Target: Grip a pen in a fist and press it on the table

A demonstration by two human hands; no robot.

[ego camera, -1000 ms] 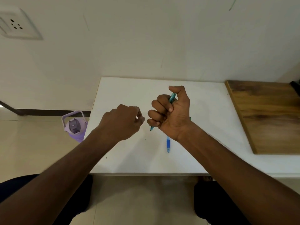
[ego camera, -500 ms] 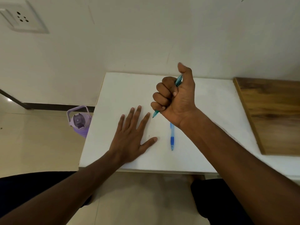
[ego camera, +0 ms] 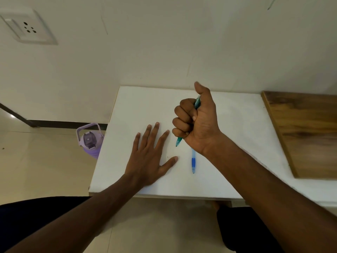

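left hand (ego camera: 149,157) flattened onto table (ego camera: 237,125) | right hand (ego camera: 196,119) fists teal pen (ego camera: 179,141), barrel mostly hidden

Teal pen (ego camera: 197,103) upright, tip-down, in fist above white table; blue pen (ego camera: 193,162) flat just beside.

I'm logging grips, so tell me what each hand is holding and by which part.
The right hand grips the teal pen in a fist round its middle, tip pointing down. The left hand holds nothing, lying flat on the white table.
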